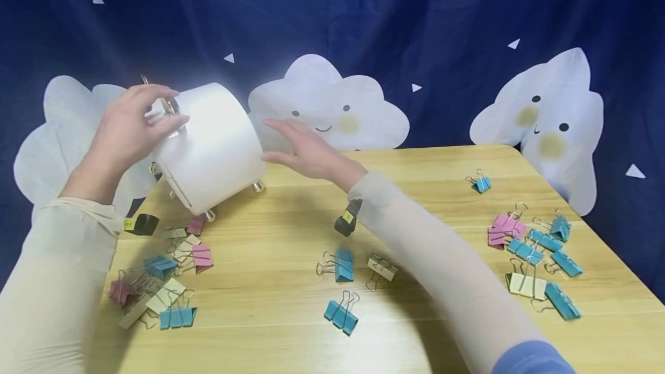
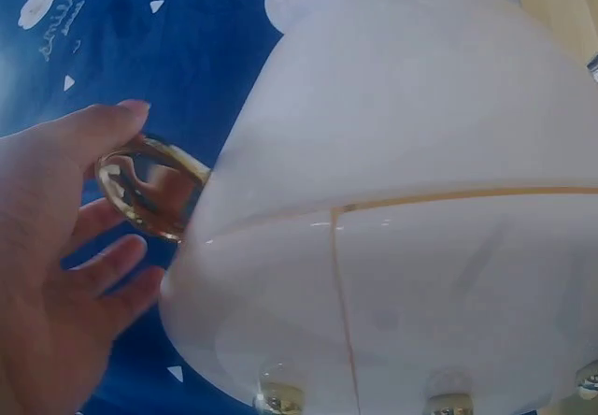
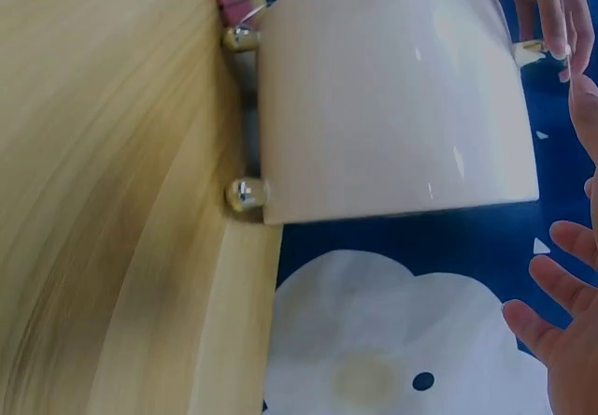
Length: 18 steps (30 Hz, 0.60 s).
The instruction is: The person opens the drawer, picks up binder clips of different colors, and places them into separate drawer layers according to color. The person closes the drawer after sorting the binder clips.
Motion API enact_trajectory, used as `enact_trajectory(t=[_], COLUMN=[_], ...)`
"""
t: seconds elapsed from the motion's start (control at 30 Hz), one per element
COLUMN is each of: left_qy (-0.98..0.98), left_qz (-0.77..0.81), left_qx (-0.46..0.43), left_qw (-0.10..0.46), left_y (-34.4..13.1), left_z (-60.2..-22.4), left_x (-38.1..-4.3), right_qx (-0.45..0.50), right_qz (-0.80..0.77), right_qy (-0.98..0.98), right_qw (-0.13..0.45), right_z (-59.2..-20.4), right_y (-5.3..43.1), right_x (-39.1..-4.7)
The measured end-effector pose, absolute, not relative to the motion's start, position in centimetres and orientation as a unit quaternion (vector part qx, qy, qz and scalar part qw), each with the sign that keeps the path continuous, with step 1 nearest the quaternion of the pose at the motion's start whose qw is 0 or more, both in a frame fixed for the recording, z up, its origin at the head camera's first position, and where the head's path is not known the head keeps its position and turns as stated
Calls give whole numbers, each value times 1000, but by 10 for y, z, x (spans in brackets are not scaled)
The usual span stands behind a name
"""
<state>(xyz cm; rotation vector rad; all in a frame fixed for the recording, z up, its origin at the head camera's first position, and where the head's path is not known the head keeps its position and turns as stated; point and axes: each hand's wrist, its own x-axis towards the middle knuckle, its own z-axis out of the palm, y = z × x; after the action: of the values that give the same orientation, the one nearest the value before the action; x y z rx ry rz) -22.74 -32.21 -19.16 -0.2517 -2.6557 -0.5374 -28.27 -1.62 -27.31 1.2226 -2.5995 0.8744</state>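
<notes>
Basically long cream cloth sleeves [image 1: 428,253], blue fabric [image 1: 532,358] just past the right one's upper end, plus small black yellow-tagged wrist gadgets [image 1: 148,224] by their cuffs [image 1: 78,206].

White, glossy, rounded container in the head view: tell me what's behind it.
Behind the container, a dark-blue cloth backdrop with white cloud shapes shows past its edges. Whatever its opaque body covers cannot be seen.

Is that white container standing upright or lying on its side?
Upright: in the right wrist view, the white container has its feet toward the table.
</notes>
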Motion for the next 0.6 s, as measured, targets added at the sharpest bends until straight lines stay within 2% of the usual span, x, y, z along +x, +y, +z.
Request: enact_trajectory(t=[0.17, 0.6], left_qy=[-953, -943], left_qz=[-240, -280], left_qx=[-72, -47], left_qw=[171, 175], left_y=[-323, -307], left_z=[-191, -189], left_x=[-231, -229], right_qx=[416, 404], right_qz=[321, 349], right_qy=[-848, -843], right_qw=[72, 62], right_z=[-274, -270], right_y=[-28, -50], right_x=[-283, -277])
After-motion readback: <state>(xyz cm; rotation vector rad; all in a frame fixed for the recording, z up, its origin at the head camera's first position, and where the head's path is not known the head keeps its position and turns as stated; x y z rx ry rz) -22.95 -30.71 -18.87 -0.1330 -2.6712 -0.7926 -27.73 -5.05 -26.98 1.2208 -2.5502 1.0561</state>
